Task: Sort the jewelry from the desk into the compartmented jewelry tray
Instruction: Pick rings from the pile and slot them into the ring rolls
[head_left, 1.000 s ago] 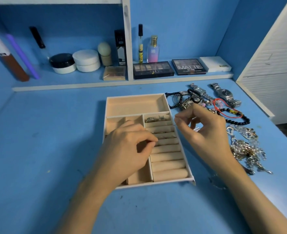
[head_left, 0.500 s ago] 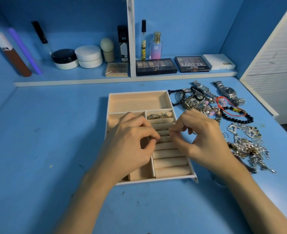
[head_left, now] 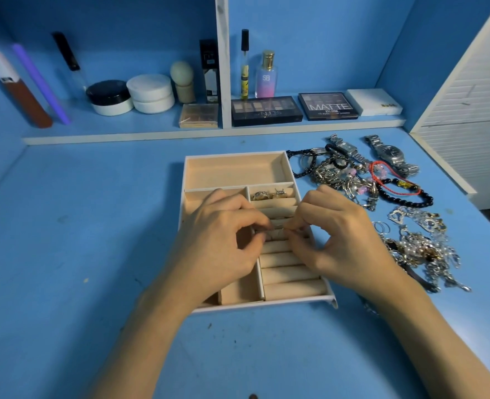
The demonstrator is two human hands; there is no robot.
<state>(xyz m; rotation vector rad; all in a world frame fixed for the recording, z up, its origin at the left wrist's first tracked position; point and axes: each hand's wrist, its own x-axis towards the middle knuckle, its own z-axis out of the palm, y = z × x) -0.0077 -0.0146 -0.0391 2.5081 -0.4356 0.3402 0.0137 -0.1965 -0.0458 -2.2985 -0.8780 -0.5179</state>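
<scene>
Desk [head_left: 65,254], blue, scuffed near the front edge. Both forearms come in from 6 o'clock and meet over the tray [head_left: 267,306], which sits mid-desk.

Left hand [head_left: 220,243]: fingers curled tight, tips down at the ring rolls on the tray's right half. Cannot tell if it grips the ring or just presses the roll.

Right hand [head_left: 344,243]: narrow pinch, thumb and forefinger on a thin ring [head_left: 275,234] at a mid-row slot. The ring is mostly hidden by the fingertips. The two hands' fingertips almost touch.

Tray layout: ring rolls at right, narrow compartments at left under the left hand, one wide compartment across the 12 o'clock end. Two rings [head_left: 259,195] stand in the farthest roll slot.

Chain pile [head_left: 422,243] lies on the desk at 3 o'clock of the tray, just beside the right wrist. Black bead bracelet [head_left: 405,198] is at 2 o'clock, with a red cord overlapping it. A tangle of bracelets and two watches [head_left: 390,155] lie at 1 o'clock, near the tray's far corner.

Shelf [head_left: 151,136] runs across 12 o'clock. It carries jars [head_left: 151,93], bottles [head_left: 266,76], palettes [head_left: 267,110] and a white box [head_left: 375,102].
</scene>
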